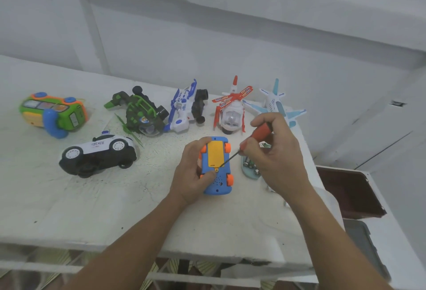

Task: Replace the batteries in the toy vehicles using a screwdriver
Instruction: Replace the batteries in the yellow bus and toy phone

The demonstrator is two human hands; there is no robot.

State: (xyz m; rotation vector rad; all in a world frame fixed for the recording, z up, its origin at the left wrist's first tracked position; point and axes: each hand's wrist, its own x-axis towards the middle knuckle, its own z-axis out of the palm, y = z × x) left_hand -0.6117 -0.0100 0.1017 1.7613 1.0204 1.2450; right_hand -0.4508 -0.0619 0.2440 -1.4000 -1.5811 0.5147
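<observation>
A blue toy car (219, 181) with orange wheels lies upside down on the white table (115, 209), its yellow battery cover facing up. My left hand (192, 174) grips it from the left, thumb on the underside. My right hand (276, 156) holds a red-handled screwdriver (260, 131); its thin black shaft slants down-left and the tip touches the lower right of the yellow cover. Several batteries (250, 164) lie in a pale blue tray (247, 174) partly hidden under my right hand.
Other toys stand behind: a green-orange bus (51, 112), a police car (99, 153) on its side, a dark green vehicle (140, 114), a blue-white one (186, 105), a red-white helicopter (231, 109), a pale blue plane (275, 102). A dark red bin (345, 190) sits beyond the table's right edge.
</observation>
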